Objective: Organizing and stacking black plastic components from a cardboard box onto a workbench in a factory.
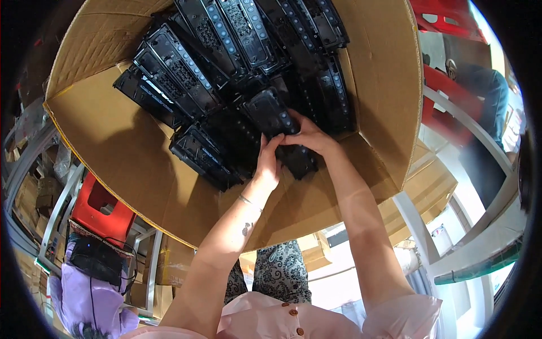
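Note:
Inside a large cardboard box [389, 107], both of my hands are on a long black plastic housing [266, 112] with a row of round spots along one side. My right hand [311, 137] grips its right side, thumb reaching across the near end. My left hand [267, 165] closes on the near left part, its fingertips meeting the right thumb. Beneath and around it lie several similar black housings [179, 70], stacked in slanting rows. The undersides of my fingers are hidden by the held piece.
The box's near edge curves below my forearms. A red plastic stool [97, 210] stands at the left, by a purple cloth [84, 296] and a black bag [97, 259]. White metal rails [474, 133] and a person in blue trousers [490, 104] are on the right.

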The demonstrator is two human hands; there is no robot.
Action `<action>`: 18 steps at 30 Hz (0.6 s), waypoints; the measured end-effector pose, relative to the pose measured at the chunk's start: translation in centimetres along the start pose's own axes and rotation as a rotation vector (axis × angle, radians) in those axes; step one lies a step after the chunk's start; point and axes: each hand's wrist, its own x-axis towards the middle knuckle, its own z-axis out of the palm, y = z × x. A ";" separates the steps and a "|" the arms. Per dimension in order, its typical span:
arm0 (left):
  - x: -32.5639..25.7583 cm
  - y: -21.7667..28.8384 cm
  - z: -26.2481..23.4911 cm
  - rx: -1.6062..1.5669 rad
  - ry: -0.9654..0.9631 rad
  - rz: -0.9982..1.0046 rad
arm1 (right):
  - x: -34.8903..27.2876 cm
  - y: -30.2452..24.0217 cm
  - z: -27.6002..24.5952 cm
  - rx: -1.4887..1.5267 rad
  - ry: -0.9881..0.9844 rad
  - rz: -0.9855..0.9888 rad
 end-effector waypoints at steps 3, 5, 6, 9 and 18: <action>1.3 0.4 0.4 0.216 0.083 -0.002 | 0.5 -0.8 -0.5 -0.089 0.105 0.030; 1.7 0.0 0.3 0.254 0.120 0.088 | 0.8 -0.8 -0.7 -0.060 0.100 0.011; 1.9 -0.2 0.2 0.292 0.153 0.174 | 0.9 -0.7 -0.9 -0.032 0.099 -0.006; 2.5 0.0 -0.5 0.246 0.207 0.230 | 0.4 -0.4 -1.7 0.016 0.107 -0.038; 4.6 1.1 -0.3 0.177 0.133 0.174 | 0.1 -1.0 -2.1 -0.142 0.168 0.006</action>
